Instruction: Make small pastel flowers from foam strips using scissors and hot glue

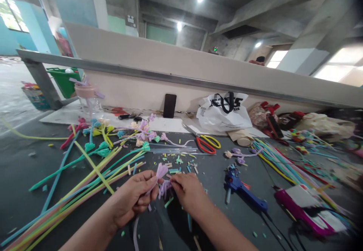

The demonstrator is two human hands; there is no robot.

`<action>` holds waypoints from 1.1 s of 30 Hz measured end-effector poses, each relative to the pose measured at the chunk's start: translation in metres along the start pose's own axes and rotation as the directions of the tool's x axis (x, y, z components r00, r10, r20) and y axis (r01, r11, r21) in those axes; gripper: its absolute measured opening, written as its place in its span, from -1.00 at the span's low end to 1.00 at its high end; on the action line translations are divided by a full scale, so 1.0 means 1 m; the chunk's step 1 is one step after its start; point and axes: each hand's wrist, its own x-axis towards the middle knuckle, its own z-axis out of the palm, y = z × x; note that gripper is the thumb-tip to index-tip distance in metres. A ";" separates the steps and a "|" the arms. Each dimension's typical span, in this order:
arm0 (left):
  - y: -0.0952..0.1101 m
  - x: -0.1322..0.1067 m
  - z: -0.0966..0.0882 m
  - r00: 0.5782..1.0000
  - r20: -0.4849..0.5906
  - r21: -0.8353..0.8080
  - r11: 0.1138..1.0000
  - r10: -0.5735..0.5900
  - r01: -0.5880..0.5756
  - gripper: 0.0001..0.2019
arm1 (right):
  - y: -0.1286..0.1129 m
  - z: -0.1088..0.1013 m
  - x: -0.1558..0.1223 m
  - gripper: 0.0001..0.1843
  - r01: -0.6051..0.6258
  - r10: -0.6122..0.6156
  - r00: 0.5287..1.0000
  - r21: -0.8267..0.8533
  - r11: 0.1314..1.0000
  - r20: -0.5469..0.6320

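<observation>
My left hand [138, 192] is closed around a lavender pipe-cleaner flower [162, 171], its tufted head poking up above the thumb. Below that hand a pale lavender strip [136, 230] hangs toward the table's front edge. My right hand [188, 192] is closed too, its thumb and forefinger pinched at the edge of a cluster of short purple pieces [164, 188] between the hands. What lies inside that pinch is hidden by the fingers. Just beyond the hands, small cut bits [178, 160] in several colours are scattered.
Long pipe cleaners [82, 190] lie at left, below finished flowers [144, 132]. Red-and-yellow-handled scissors [205, 143] rest behind the hands. A blue glue gun [245, 192] and a magenta-white device [307, 209] with cords are at right. A phone [169, 106] and white bag [224, 111] stand behind.
</observation>
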 end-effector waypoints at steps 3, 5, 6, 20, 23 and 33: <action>-0.001 0.001 0.002 1.000 -0.001 0.030 1.000 -0.009 0.009 -0.79 | 0.007 0.000 -0.002 -0.82 0.013 -0.007 0.998 0.085 0.996 -0.066; -0.002 0.001 0.004 1.000 -0.004 0.053 0.998 -0.030 0.030 -0.78 | 0.012 -0.002 -0.001 -0.79 0.028 -0.011 0.992 0.144 0.989 -0.122; -0.003 0.001 0.004 0.999 -0.004 0.065 0.997 -0.038 0.038 -0.78 | 0.013 -0.003 -0.001 -0.77 0.036 -0.010 0.989 0.173 0.984 -0.148; -0.007 0.004 0.014 0.989 -0.129 0.341 0.934 -0.071 0.111 -0.75 | 0.014 -0.026 -0.011 -0.83 0.184 -0.137 0.950 0.149 0.971 -0.281; -0.008 0.004 0.016 0.989 -0.140 0.393 0.914 -0.053 0.105 -0.75 | 0.005 -0.033 -0.015 -0.84 0.241 -0.223 0.958 0.087 0.967 -0.182; -0.016 0.004 0.019 0.992 -0.099 0.633 0.774 0.079 0.002 -0.81 | -0.008 -0.042 -0.019 -0.77 0.276 -0.279 0.959 -0.054 0.960 -0.050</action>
